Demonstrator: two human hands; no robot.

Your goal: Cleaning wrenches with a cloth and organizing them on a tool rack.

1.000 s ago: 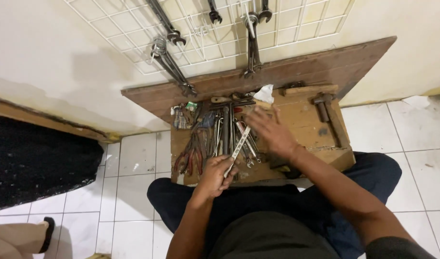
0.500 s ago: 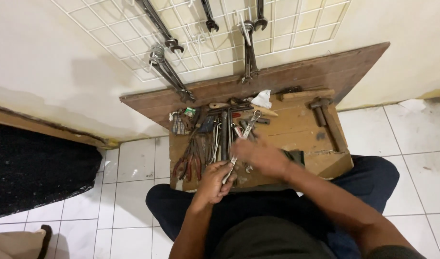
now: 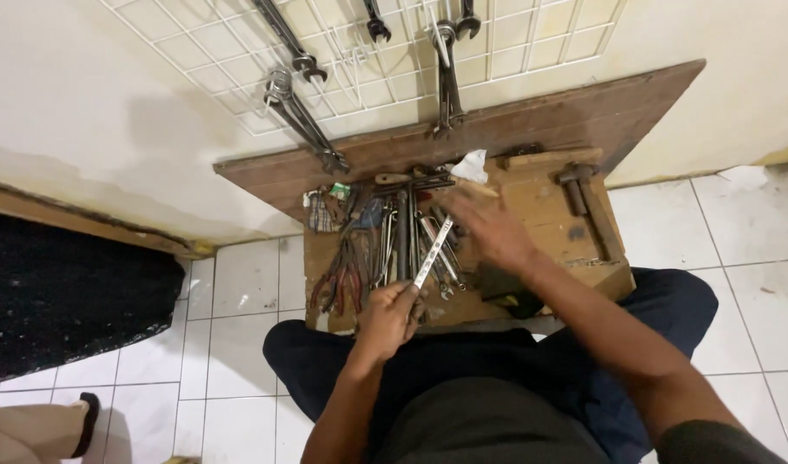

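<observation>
Left hand [image 3: 387, 316] low over the lap, forearm rising from below, fingers closed round the lower end of a slim steel wrench [image 3: 432, 253] slanting up over the tool pile [image 3: 385, 249]. Right hand [image 3: 490, 228] reaching forward from a bent arm — fingers loosely spread, blurred, hovering above the wooden tray [image 3: 549, 215], grasping nothing visible. White crumpled paper [image 3: 471, 166] just beyond.

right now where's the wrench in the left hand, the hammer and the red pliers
wrench [image 3: 434, 249], head view, middle of its shaft
hammer [image 3: 574, 176], head view, its metal head
red pliers [image 3: 341, 288], head view, the red handles
</observation>
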